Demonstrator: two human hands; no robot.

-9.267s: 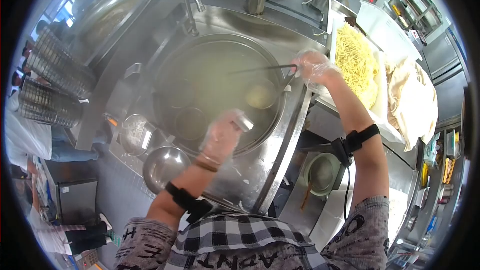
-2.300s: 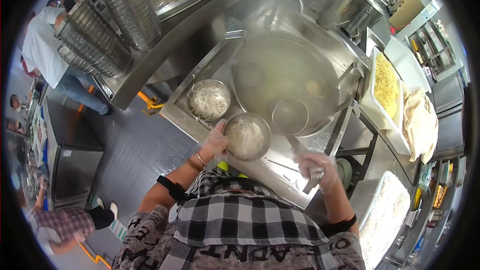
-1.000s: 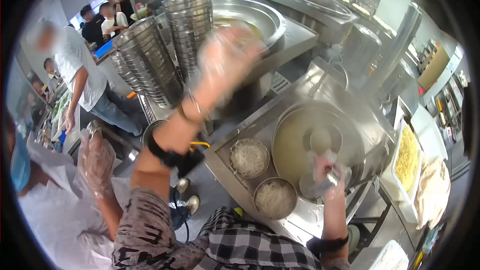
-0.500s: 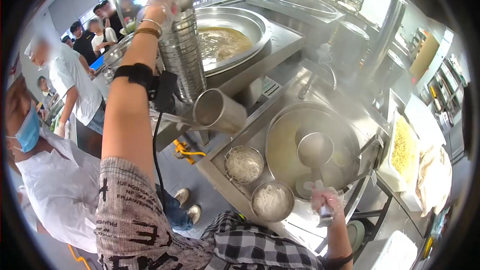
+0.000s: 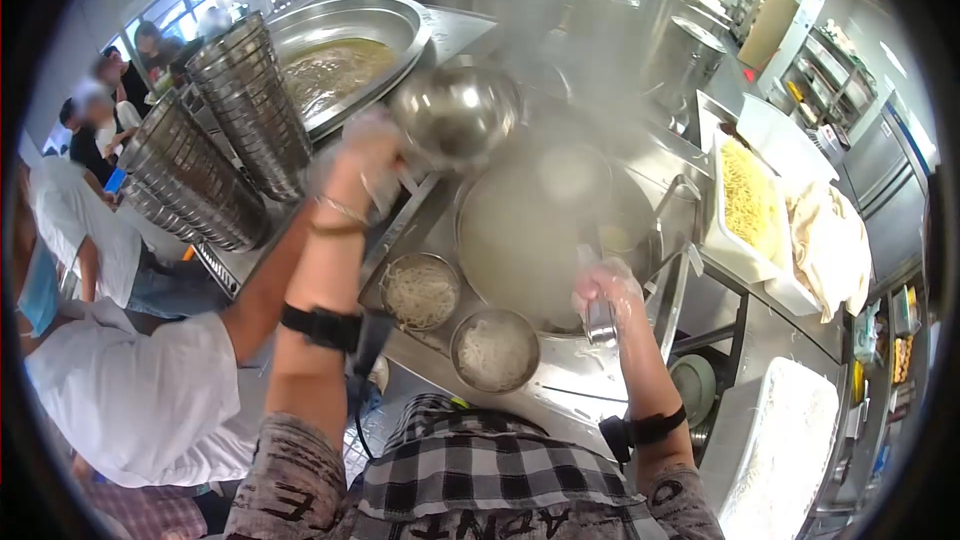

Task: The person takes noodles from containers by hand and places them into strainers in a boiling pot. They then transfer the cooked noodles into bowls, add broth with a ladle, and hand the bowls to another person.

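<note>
My left hand (image 5: 365, 165), gloved in thin plastic and blurred by motion, grips a shiny metal bowl (image 5: 455, 115) by its near side. The bowl hangs tilted above the back left of the large pot (image 5: 470, 265). Wrapped round the metal handle of a ladle (image 5: 599, 325) is my gloved right hand (image 5: 612, 290), at the pot's front right. Steam veils the ladle's round head and much of the cloudy liquid. Two metal bowls of white noodles, one at the left (image 5: 420, 292) and one in front (image 5: 495, 351), stand on the steel counter beside the pot.
Tall stacks of metal bowls (image 5: 250, 105) stand at the left, near a wide pan of brown broth (image 5: 335, 68). A co-worker's arm (image 5: 265, 285) reaches in beside my left arm. At the right are a tub of yellow noodles (image 5: 745, 200) and a white tub (image 5: 785, 440).
My left hand has come from the bowl stack to beside the pot, with a metal bowl in it. The ladle has stayed over the pot. The view has turned right.
</note>
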